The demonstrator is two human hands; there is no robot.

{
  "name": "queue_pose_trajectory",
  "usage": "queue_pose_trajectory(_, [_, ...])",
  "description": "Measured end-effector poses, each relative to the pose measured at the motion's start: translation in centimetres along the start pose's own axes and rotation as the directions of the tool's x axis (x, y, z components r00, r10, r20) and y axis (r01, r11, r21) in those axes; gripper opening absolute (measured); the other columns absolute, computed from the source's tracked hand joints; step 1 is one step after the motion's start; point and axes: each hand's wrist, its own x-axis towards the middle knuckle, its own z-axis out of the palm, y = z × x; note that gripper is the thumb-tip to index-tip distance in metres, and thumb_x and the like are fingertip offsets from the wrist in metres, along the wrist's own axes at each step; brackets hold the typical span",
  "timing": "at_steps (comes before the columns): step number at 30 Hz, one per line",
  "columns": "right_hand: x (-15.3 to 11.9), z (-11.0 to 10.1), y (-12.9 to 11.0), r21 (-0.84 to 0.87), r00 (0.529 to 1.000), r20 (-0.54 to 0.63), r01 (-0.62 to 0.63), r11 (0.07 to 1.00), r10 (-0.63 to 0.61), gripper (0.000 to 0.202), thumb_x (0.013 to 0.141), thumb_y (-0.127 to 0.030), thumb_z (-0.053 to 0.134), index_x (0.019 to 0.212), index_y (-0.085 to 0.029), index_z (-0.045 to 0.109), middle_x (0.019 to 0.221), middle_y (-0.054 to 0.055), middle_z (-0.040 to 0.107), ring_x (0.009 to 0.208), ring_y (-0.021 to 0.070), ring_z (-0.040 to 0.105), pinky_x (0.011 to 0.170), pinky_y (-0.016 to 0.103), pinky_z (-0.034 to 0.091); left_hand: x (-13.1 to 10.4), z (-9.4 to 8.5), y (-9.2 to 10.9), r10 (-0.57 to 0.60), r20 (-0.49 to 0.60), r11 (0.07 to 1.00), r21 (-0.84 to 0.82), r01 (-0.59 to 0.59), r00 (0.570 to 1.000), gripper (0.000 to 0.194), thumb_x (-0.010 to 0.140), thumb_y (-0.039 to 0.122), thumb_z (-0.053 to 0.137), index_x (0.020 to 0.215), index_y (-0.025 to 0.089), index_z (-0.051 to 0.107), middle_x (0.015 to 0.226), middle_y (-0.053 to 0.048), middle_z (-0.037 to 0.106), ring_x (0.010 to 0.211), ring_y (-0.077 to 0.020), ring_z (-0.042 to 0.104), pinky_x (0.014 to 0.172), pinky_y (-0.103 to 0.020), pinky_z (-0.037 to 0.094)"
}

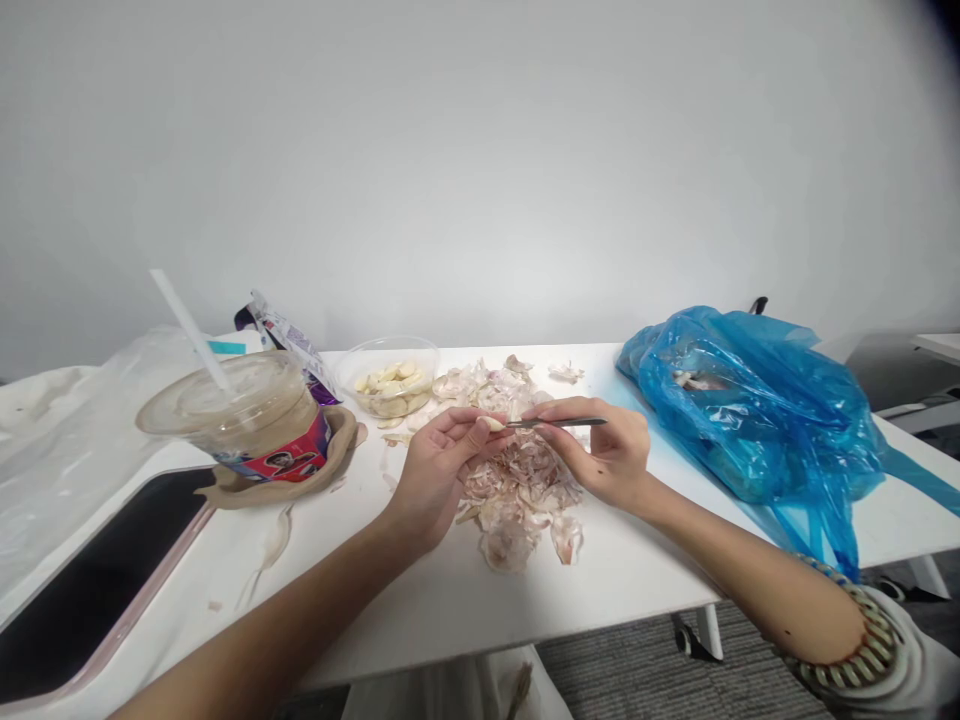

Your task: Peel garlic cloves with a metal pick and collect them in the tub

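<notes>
"Above the middle of the white worktop (622,585), what are we holding?"

"Our left hand (435,475) has its fingers (457,416) pressed to the thumb around a pale garlic clove (493,424), leaving hardly any gap. Our right hand (604,455) pinches a slim, dark blade-like tool (574,422) between thumb and forefinger."

"Do the two meet?"

"The tool's thin end points left, right up at the clove's end. We cannot tell whether it cuts in or only touches."

"And beneath us?"

"A loose heap of papery garlic skins (517,490), spread under both hands. Past our left hand sits a clear plastic bowl (401,350) with peeled cloves (394,390) in it."

"What about farther out, on either side?"

"On our right lies a rumpled blue plastic bag (780,390); something pale shows through a gap, too unclear for us to name. On our left, a plastic cup (259,410) with a white straw (187,327) stands in a brown cardboard-like holder (345,440). Behind it is a purple-and-silver wrapper (289,330), and nearer us lies a smartphone (112,570), its screen dark."
</notes>
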Motion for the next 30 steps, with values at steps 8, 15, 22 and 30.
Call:
queue_pose_trajectory(8, [-0.04, 0.03, 0.1, 0.0, 1.0, -0.014, 0.006, 1.0, -0.006, 0.021, 0.074, -0.01, 0.065, 0.092, -0.02, 0.065, 0.082, 0.002, 0.073, 0.073, 0.0173, 0.07, 0.062, 0.029, 0.059, 0.09, -0.02, -0.06, 0.001, -0.043, 1.0, -0.017, -0.001, 0.999, 0.016, 0.065, 0.019, 0.076, 0.074, 0.013, 0.063, 0.076, -0.002, 0.072, 0.068, -0.0101, 0.067, 0.073, -0.02, 0.054])
queue_pose_trajectory(15, [-0.03, -0.02, -0.04, -0.005, 1.0, -0.003, 0.0, 1.0, 0.0, 0.022, 0.074, -0.008, 0.066, 0.092, -0.02, 0.064, 0.083, 0.003, 0.073, 0.073, 0.0165, 0.07, 0.062, 0.029, 0.06, 0.13, -0.03, -0.08, -0.006, -0.05, 1.0, -0.023, 0.005, 0.999, 0.017, 0.065, 0.019, 0.076, 0.073, 0.013, 0.062, 0.074, -0.003, 0.073, 0.066, -0.0101, 0.067, 0.071, -0.02, 0.053])
queue_pose_trajectory(22, [-0.1, 0.02, 0.05, -0.006, 1.0, -0.009, 0.005, 1.0, -0.005, 0.021, 0.073, -0.009, 0.066, 0.091, -0.02, 0.064, 0.081, 0.003, 0.073, 0.073, 0.0171, 0.07, 0.062, 0.029, 0.059, 0.13, 0.03, -0.07, -0.005, -0.035, 1.0, -0.026, 0.005, 0.999, 0.014, 0.066, 0.018, 0.075, 0.072, 0.013, 0.063, 0.073, -0.001, 0.072, 0.065, -0.0088, 0.066, 0.072, -0.019, 0.052])
queue_pose_trajectory(30, [-0.04, 0.04, -0.26, 0.023, 0.995, -0.03, -0.099, 0.995, 0.1, 0.015, 0.076, -0.009, 0.064, 0.088, -0.019, 0.065, 0.079, 0.003, 0.073, 0.071, 0.0167, 0.07, 0.06, 0.028, 0.057, 0.04, -0.07, -0.07, 0.0, 0.003, 1.0, -0.011, 0.0, 1.0, 0.01, 0.067, 0.017, 0.075, 0.072, 0.012, 0.067, 0.077, -0.002, 0.073, 0.068, -0.0077, 0.067, 0.071, -0.015, 0.053])
